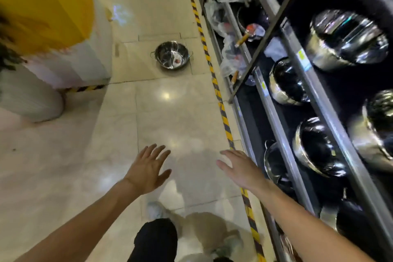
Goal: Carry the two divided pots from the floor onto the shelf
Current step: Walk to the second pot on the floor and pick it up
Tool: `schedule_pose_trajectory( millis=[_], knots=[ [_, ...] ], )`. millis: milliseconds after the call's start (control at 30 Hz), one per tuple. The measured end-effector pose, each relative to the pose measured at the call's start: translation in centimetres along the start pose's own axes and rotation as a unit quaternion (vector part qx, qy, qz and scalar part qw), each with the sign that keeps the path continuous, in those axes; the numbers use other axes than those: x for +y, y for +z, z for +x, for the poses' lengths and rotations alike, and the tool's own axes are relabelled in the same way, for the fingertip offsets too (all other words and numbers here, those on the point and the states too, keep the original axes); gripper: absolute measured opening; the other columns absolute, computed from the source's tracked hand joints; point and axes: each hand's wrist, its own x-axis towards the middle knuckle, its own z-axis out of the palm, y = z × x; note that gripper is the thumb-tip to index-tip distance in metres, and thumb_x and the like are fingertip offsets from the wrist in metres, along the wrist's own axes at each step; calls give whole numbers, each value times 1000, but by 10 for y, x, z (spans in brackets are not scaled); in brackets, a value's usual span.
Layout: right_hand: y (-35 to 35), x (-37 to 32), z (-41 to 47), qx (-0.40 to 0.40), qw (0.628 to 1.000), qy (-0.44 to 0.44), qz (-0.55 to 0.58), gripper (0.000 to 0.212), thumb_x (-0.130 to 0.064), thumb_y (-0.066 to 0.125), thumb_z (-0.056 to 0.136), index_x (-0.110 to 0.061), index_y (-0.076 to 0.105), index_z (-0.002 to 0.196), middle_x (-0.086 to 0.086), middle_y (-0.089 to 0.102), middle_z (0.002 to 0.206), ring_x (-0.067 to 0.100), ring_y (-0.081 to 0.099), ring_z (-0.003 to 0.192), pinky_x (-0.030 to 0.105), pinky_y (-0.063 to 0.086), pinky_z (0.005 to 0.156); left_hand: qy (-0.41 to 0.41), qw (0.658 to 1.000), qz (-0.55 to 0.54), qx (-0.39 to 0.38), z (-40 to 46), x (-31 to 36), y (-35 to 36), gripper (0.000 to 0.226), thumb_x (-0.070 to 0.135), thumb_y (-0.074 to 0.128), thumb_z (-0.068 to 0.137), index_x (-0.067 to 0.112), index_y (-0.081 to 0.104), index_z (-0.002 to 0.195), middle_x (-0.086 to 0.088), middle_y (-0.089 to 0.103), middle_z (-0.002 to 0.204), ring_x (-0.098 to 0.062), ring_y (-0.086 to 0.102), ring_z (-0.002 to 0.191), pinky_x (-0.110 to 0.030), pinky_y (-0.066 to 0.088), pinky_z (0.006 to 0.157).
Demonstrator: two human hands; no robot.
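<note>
One shiny steel divided pot (171,55) with two side handles sits on the tiled floor well ahead of me, a small red label inside it. Only this one pot shows on the floor. My left hand (147,169) and my right hand (240,168) are stretched out in front of me, palms down, fingers spread, holding nothing. Both are far short of the pot. The dark metal shelf (282,140) runs along my right side, close to my right hand.
The shelf holds several steel pots (346,38) and plastic-wrapped pans (231,57). A yellow-black hazard stripe (217,89) marks the floor along the shelf base. A yellow and white pillar (70,34) stands at the left. My legs and shoes (157,212) show below.
</note>
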Motion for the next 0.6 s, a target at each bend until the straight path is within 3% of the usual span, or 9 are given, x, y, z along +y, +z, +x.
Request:
schedule_pose_trajectory(
  millis=[67, 200, 600],
  knots=[
    [-24, -28, 4, -1, 1000, -6, -15, 59, -59, 40, 100, -28, 42, 150, -7, 42, 155, 15, 36, 142, 27, 30, 107, -14, 999, -15, 26, -10, -26, -22, 80, 67, 10, 93, 24, 17, 160, 0, 15, 168, -23, 10, 155, -37, 7, 126],
    [-55, -77, 21, 17, 998, -21, -61, 64, -62, 39, 99, -27, 38, 153, -3, 41, 156, 19, 34, 144, 33, 33, 110, -47, 996, -57, 54, -15, -82, -62, 70, 59, 32, 100, 23, 18, 159, -1, 15, 168, -24, 10, 155, -38, 7, 126],
    [-132, -193, 122, 40, 998, -38, -8, 63, -57, 43, 100, -24, 37, 153, -1, 39, 158, 19, 29, 147, 35, 29, 115, -63, 994, -56, 74, 32, -216, -164, 72, 58, 35, 100, 26, 12, 160, -2, 14, 168, -26, 9, 155, -40, 9, 126]
  ],
)
